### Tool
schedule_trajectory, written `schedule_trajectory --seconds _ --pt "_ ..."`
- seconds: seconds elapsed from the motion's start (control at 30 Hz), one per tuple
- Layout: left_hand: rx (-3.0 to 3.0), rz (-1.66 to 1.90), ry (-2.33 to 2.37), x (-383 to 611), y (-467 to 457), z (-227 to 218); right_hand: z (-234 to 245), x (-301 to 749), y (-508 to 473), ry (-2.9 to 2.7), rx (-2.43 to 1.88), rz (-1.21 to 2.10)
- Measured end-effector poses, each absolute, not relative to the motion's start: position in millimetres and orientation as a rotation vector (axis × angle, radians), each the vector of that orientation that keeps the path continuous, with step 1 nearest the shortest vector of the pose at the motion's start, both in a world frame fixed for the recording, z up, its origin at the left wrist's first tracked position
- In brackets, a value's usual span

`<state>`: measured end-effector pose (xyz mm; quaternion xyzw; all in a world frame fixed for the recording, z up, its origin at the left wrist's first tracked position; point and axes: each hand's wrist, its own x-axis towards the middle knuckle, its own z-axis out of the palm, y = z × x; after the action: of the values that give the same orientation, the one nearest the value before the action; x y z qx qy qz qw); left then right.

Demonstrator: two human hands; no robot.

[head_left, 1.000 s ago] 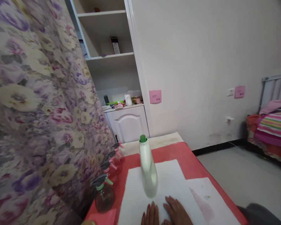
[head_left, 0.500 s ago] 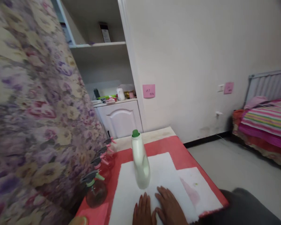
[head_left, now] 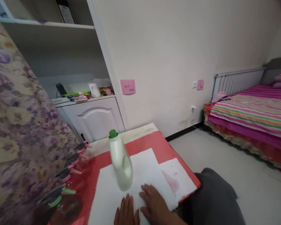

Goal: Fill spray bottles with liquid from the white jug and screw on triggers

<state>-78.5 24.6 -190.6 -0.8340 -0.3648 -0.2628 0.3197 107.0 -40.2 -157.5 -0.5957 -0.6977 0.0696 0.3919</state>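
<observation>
My left hand [head_left: 126, 211] lies flat on a white sheet [head_left: 104, 200] at the bottom of the view, fingers stretched out, holding nothing. Beside it on the right, my right hand [head_left: 154, 202] rests on the same sheet with its fingers spread. Just beyond my fingertips stands a pale green plastic bottle [head_left: 121, 165] with a hollow handle. A green piece [head_left: 113, 134] shows at its uncapped-looking threaded neck. Neither hand touches the bottle.
Several spray bottles [head_left: 66, 206] with pink or green collars line the left edge of the red-covered table [head_left: 146, 140]. A stained white paper [head_left: 176, 176] lies at right. A floral curtain [head_left: 18, 125] hangs at left; a bed [head_left: 243, 115] stands at far right.
The camera has turned to the right, so the table and bottle sit further left in view and more of the bed shows. My hands stay flat on the sheet.
</observation>
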Motion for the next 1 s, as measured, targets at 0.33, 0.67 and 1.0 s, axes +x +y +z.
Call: schedule_trajectory --seconds 0.33,0.67,1.0 --pt "-2.292 -0.686 -1.066 -74.4 21.3 -191.6 -135.9 276.9 -102.5 -0.834 -1.652 0.336" --pt "-2.29 -0.665 -1.034 -71.9 16.2 -182.3 -180.6 278.3 -121.9 -0.221 -1.46 0.516" --pt "-2.364 -0.739 -1.115 -69.6 14.1 -183.8 -203.0 240.3 -112.9 0.07 -1.096 0.511"
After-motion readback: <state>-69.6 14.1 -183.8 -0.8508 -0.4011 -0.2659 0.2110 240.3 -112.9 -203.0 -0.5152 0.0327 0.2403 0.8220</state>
